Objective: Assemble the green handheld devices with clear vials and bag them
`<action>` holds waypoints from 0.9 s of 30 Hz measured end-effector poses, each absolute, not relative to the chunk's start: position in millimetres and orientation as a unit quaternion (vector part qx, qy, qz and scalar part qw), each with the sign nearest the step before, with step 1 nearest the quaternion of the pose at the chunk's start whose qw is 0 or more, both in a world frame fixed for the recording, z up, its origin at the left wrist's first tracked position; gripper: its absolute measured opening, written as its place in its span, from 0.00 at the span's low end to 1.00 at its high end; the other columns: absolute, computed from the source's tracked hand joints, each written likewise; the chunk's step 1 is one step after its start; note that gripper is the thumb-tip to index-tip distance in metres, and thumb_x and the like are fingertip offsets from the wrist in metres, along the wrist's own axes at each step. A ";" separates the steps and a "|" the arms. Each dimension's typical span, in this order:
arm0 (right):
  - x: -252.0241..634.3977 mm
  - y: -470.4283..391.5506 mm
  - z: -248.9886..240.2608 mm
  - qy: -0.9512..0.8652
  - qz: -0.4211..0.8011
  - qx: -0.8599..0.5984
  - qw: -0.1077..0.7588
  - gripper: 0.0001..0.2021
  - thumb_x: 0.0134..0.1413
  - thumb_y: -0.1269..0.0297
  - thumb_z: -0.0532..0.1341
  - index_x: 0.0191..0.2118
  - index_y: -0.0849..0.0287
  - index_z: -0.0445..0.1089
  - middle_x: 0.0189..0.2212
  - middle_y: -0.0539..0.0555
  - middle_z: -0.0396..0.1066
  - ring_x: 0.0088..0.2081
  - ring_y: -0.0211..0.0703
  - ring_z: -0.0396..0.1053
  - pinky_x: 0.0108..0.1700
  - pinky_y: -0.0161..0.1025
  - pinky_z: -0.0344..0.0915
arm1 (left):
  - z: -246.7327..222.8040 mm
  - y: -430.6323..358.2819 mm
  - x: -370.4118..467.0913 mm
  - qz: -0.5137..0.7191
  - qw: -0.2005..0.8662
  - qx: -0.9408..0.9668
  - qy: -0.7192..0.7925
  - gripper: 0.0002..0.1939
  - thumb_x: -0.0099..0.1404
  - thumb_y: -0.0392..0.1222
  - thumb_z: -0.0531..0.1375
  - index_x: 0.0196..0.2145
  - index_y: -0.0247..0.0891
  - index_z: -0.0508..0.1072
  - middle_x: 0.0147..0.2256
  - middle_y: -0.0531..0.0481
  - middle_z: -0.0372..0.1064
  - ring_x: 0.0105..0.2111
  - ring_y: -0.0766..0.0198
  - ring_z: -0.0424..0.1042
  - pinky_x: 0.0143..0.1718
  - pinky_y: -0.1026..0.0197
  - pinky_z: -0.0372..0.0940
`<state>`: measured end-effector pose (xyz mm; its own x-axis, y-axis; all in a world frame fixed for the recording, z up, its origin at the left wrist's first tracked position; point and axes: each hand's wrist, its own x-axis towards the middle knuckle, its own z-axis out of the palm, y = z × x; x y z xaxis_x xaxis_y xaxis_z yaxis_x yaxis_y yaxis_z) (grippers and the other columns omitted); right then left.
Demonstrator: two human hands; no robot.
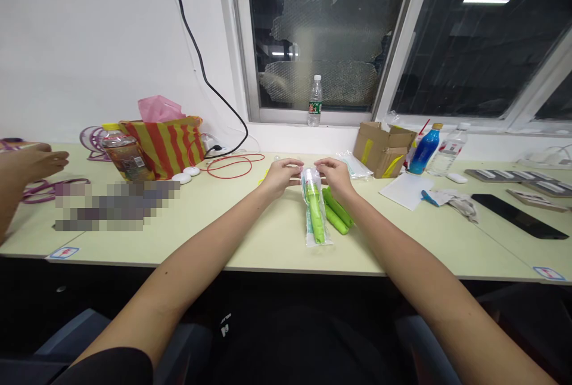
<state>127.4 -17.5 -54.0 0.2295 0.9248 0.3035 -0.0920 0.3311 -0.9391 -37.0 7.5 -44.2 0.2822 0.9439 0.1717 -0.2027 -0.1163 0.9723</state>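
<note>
Window (330, 21) above a pale table (268, 251)
A clear bottle (315, 108) stands on the sill (277, 117). On the table, a striped bag (167, 152) has something pink (159, 109) at its top, a blue bottle (423, 149) is near the cardboard box (389, 151), and a flat black device (521, 216) lies farther right.

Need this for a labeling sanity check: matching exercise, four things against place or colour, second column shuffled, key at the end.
Things
1. bagged green tube
2. striped bag
3. cardboard box
4. green-labelled bottle

Place or colour
A. brown, beside the blue bottle
B. standing at the window
C. top end between left hand and right hand
D. red and yellow

Pairs: 1-C, 2-D, 3-A, 4-B
</note>
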 end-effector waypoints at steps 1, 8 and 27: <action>127.6 -17.2 -53.9 -0.485 0.385 -0.429 0.658 0.08 0.36 0.67 0.63 0.29 0.60 0.73 0.24 0.50 0.69 0.26 0.39 0.68 0.27 0.39 0.68 | -44.3 8.4 -37.3 0.499 0.578 0.552 0.336 0.09 0.51 0.32 0.67 0.33 0.33 0.76 0.28 0.47 0.71 0.27 0.65 0.71 0.34 0.55 0.71; 128.4 -17.7 -51.4 -0.477 0.401 -0.424 0.657 0.06 0.35 0.68 0.62 0.27 0.58 0.72 0.22 0.49 0.68 0.26 0.39 0.67 0.27 0.38 0.67 | -44.6 10.8 -34.7 0.532 0.568 0.553 0.297 0.09 0.50 0.31 0.66 0.32 0.32 0.76 0.24 0.50 0.69 0.24 0.70 0.68 0.35 0.59 0.69; 132.0 -9.1 -54.5 -0.551 0.367 -0.343 0.666 0.04 0.34 0.71 0.58 0.19 0.58 0.69 0.20 0.48 0.66 0.27 0.37 0.65 0.32 0.39 0.69 | -40.3 11.1 -39.2 0.527 0.440 0.687 0.236 0.10 0.49 0.31 0.57 0.27 0.36 0.78 0.27 0.50 0.72 0.29 0.66 0.68 0.35 0.61 0.64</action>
<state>132.0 -9.1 -54.5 0.1225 0.8672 0.4827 -0.1117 0.4953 -0.8615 -39.2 11.1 -40.3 0.3322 0.7885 0.5176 -0.1398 -0.5016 0.8538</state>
